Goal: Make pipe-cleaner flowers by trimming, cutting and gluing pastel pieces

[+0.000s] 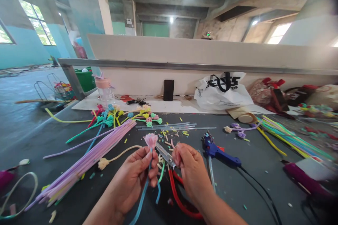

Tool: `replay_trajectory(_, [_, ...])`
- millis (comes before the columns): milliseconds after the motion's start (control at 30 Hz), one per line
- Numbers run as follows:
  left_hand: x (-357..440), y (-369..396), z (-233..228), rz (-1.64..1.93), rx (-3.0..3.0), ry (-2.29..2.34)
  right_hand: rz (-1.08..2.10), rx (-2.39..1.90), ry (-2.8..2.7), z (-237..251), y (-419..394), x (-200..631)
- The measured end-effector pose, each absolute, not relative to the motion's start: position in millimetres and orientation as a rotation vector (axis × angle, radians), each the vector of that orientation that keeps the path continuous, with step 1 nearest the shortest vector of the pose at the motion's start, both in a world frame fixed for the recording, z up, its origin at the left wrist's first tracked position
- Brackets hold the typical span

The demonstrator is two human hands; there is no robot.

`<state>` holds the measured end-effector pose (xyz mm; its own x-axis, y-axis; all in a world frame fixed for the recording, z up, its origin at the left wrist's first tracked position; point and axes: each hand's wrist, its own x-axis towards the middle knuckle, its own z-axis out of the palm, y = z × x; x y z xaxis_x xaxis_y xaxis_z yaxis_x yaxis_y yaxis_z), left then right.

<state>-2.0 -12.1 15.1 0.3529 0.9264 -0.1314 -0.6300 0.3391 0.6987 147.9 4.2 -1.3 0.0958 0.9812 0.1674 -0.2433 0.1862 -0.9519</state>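
1 pink flower head on 1 blue stem, upright in L hand, digits closed round stem just below head, over table. R hand: fingers curled tight, appar. pinching 1 short pink pc.; tips part-hidden.

Status (est.): pc. in hand part-made, head on stem. Done: flower pile, back L, heads overlap, no exact ct.; 1 purple sprig, R; 1 cream flower, near L hand. Left: 2 bundles loose stems, pink-purple L, green-yellow R.

Tools: 1 red-hdl. scissors, betw. hands; 1 blue glue gun; sev. clear glue sticks.

Misc.: 1 phone, 1 white bag.
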Motion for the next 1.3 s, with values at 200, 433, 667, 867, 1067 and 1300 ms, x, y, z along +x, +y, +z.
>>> replay_trajectory(200, [-1, -16, 16, 0.938, 0.563, 0.564, 1.135, -0.953, -1.097, 0, 1, 145])
replay_trajectory(433, [-1, -16, 14, 0.854, 0.569, 0.575, 1.147, -0.873, -1.096, -5, 0, 147])
replay_trajectory(667, [-1, -15, 10, 0.854, 0.596, 0.600, 1.056, -0.932, -1.122, -6, -2, 150])
replay_trajectory(867, [-2, -15, 6, 0.827, 0.577, 0.571, 0.978, -0.956, -1.196, 6, -6, 146])
replay_trajectory(1067, [-11, -6, 1, 0.870, 0.551, 0.552, 1.028, -0.942, -0.985, 2, 0, 141])
replay_trajectory(1300, [-4, 1, -4, 1.002, 0.497, 0.556, 1.133, -0.972, -0.978, -19, 5, 135])
